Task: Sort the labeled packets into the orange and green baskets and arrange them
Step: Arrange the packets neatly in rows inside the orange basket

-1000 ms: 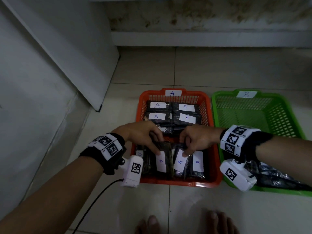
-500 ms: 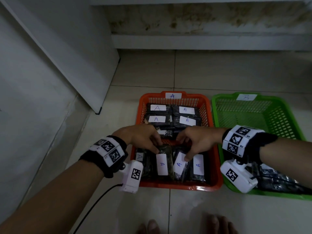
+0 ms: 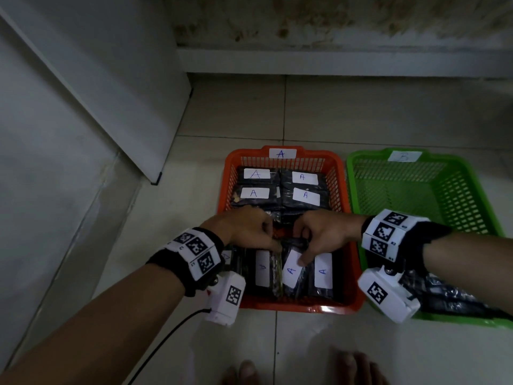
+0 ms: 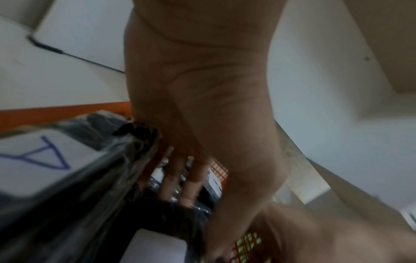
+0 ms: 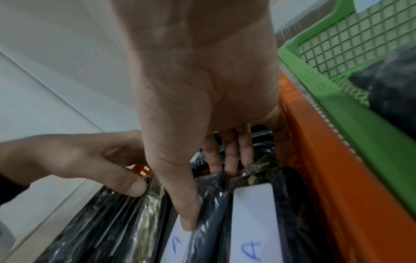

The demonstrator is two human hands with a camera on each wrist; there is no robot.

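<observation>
The left hand (image 3: 247, 232) reaches into the near half of the orange basket (image 3: 340, 173), fingers curled down behind the top edge of the upright packet (image 3: 262, 269) and thumb laid on its front, so it has that packet pinched; half a second ago its fingers sat a little farther forward, and a second ago this packet leaned more, now it stands straighter in the row; just to its right the tilted packet (image 3: 291, 270) with an A label is held by the right hand (image 3: 327, 232), thumb pressed on the white label and fingers hooked behind the top edge, much as before; the next A packet (image 3: 323, 270) stands beside it, against the basket's right wall; four flat A packets (image 3: 304, 194) fill the far half, unchanged; the green basket (image 3: 358, 190) sits just right, dark packets (image 3: 449, 295) in its near end.
</observation>
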